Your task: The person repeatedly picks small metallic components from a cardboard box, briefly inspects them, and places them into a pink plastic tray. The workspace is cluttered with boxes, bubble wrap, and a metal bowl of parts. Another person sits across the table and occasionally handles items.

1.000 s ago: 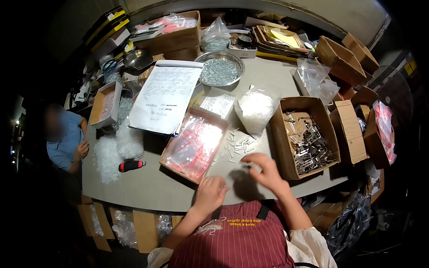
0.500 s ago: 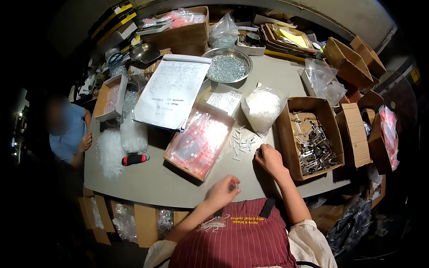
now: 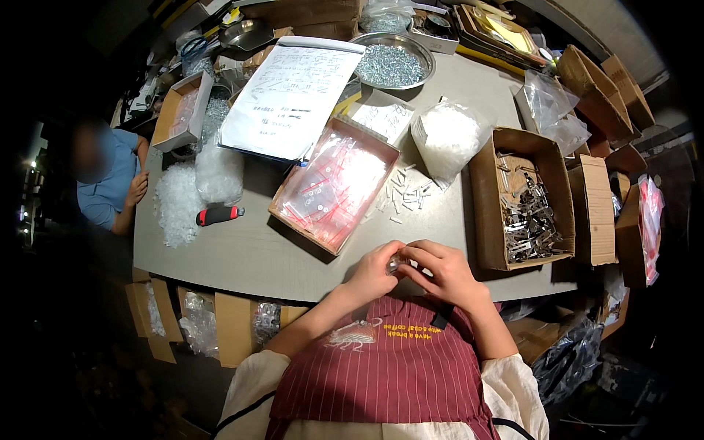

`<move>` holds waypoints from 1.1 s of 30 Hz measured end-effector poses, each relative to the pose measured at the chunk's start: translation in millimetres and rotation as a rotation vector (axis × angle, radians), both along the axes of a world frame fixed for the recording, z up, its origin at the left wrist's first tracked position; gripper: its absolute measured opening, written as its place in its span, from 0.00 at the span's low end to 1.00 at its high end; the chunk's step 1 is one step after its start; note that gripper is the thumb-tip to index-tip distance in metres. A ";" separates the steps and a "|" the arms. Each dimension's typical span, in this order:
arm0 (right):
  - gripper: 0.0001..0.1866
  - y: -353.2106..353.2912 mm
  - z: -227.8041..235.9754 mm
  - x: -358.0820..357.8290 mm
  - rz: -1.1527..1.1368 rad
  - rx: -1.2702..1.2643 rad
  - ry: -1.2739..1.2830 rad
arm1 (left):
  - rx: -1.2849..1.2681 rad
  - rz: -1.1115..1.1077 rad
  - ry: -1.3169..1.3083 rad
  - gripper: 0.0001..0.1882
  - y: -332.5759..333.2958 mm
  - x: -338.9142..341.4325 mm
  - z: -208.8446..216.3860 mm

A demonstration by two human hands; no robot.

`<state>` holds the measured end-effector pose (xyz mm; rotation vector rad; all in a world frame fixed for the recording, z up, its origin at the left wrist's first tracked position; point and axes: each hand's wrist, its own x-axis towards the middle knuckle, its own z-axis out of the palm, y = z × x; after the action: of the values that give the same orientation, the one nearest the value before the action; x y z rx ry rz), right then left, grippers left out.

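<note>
My left hand (image 3: pixel 376 271) and my right hand (image 3: pixel 443 273) meet above the table's near edge, in front of my maroon striped apron. Pinched in the left fingers is a small shiny, partly see-through thing (image 3: pixel 394 264), too small and covered to name. The right fingers are closed against it; whether they hold a piece of their own is hidden. Just beyond the hands lie several loose white plastic plugs (image 3: pixel 408 195). Behind them leans a clear bag of white plugs (image 3: pixel 449 138). A cardboard box (image 3: pixel 302 233) of small clear zip bags with red edges stands to the left.
At right stands a deep carton (image 3: pixel 487 198) of metal clip-like parts. A steel bowl (image 3: pixel 430 73) of screws and a clipboard with papers (image 3: pixel 286 95) lie farther back. A red-black tool (image 3: pixel 218 215) rests beside clear plastic pieces (image 3: pixel 176 205). Another person (image 3: pixel 110 176) is at far left.
My right hand has come back from beside the loose plugs to meet the left. The left hand has turned toward it. The view has shifted, so the table sits higher.
</note>
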<state>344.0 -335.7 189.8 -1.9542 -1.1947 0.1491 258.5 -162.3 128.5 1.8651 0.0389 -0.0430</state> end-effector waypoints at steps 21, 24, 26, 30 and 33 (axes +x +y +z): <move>0.15 -52.2 41.7 130.1 -0.386 0.061 -0.166 | 0.128 0.071 -0.124 0.15 6.7 13.6 -21.4; 0.11 -99.6 -6.5 217.6 -0.764 -0.303 -0.105 | 0.129 0.064 -0.118 0.13 5.3 10.5 -33.6; 0.12 -122.6 -46.2 253.0 -0.878 -0.580 -0.253 | 0.109 0.041 -0.041 0.15 7.1 4.4 -39.6; 0.16 -130.5 -92.5 269.5 -0.808 -0.871 -0.342 | 0.121 0.055 0.001 0.13 17.2 -2.1 -35.3; 0.17 -134.1 -90.7 257.4 -0.753 -0.758 -0.328 | 0.084 0.099 0.056 0.11 20.8 -10.2 -35.3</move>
<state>601.3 -469.8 99.1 -3.0615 -0.5218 -0.1443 248.3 -141.5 93.1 1.9436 0.1742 -0.0252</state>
